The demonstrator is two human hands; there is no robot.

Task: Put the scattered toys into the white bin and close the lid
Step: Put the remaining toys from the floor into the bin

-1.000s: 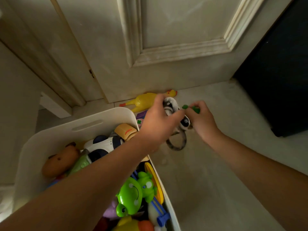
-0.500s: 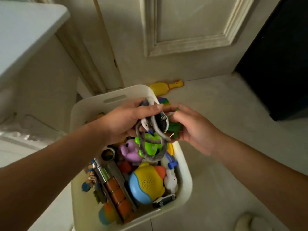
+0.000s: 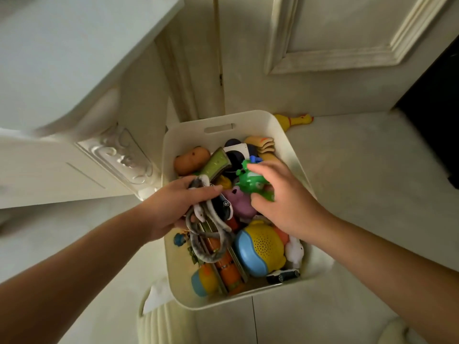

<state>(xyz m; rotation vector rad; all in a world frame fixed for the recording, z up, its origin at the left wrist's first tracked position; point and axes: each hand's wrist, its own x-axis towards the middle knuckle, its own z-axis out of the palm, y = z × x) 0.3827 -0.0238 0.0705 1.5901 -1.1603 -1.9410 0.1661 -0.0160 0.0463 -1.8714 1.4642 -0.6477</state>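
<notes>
1. A person's left hand [image 3: 173, 207] is gripping a grey rubber snake [image 3: 206, 234] dangling over the white bin [image 3: 295, 155].
2. The right hand [image 3: 280, 202] is clutching a green toy [image 3: 250, 181] above the toys piled inside.
3. A yellow rubber chicken [image 3: 295, 120] is lying on the floor [image 3: 360, 182] just behind the bin.

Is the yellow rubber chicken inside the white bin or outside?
Outside. The yellow rubber chicken lies on the floor behind the white bin, near the door.

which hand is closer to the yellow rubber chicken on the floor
Right. The right hand is over the bin's far half, nearer the yellow rubber chicken; the left hand is farther back.
</notes>
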